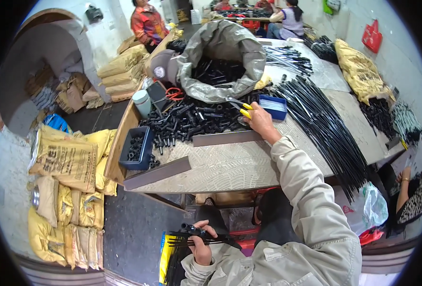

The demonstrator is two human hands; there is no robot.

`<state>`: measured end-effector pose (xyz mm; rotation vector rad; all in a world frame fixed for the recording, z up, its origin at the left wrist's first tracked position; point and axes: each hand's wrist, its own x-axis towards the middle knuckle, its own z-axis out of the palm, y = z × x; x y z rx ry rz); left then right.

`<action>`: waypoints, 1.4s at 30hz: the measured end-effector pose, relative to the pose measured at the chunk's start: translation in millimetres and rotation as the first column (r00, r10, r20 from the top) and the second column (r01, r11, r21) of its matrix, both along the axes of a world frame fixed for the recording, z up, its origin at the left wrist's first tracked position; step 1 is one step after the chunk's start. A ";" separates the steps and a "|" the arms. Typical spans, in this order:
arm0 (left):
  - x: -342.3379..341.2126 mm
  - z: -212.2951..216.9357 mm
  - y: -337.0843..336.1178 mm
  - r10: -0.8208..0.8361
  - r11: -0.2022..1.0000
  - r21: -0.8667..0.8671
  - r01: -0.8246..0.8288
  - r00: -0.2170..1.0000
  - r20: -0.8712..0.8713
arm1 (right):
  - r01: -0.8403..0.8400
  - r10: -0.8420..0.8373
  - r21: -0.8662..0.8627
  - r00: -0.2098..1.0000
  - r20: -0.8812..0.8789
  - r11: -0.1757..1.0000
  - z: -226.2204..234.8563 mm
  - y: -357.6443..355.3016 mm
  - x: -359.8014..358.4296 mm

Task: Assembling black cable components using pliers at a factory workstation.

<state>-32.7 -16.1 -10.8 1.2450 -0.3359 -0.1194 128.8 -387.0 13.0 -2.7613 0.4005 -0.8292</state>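
Observation:
My left hand (202, 245) is low by my lap, its fingers closed around a bundle of thin black rods (180, 240). A dark tubular fitting (188, 229) shows at the top of that hand. Reaching over the table, my right hand (262, 121) has its fingers closed at the yellow handles of a pair of pliers (242, 106), whose jaws point left. Beside that hand is a blue box (280, 113) of thin pale pieces. A heap of short black tubular fittings (187, 117) spreads to its left.
A large grey sack (187, 78) of black parts stands behind the heap. Long black rods (323, 126) lie along the table's right side. A blue bin (146, 155), a light-coloured cup (142, 102) and red-handled scissors (174, 94) are at left. Another person's arm (404, 188) is at far right.

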 end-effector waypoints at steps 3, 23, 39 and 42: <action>2.6 0.0 -6.3 -0.083 0.996 0.024 0.084 0.996 -0.024 | 0.038 -0.036 -0.037 0.998 0.047 0.999 3.8 -14.2 -23.5; 4.8 -7.3 -11.5 -0.051 0.999 -0.015 0.050 0.997 -0.050 | -0.050 0.047 0.100 0.998 0.032 0.994 10.1 -19.0 -23.3; 10.9 -7.3 -19.4 -0.057 0.998 -0.032 0.054 0.993 -0.103 | -0.146 0.146 -0.009 0.989 -0.005 0.989 2.5 -27.4 -11.7; 10.7 -7.0 -12.6 -0.027 1.000 -0.013 0.026 0.994 -0.103 | -0.201 0.200 0.012 0.977 0.070 0.979 6.9 -15.9 -6.6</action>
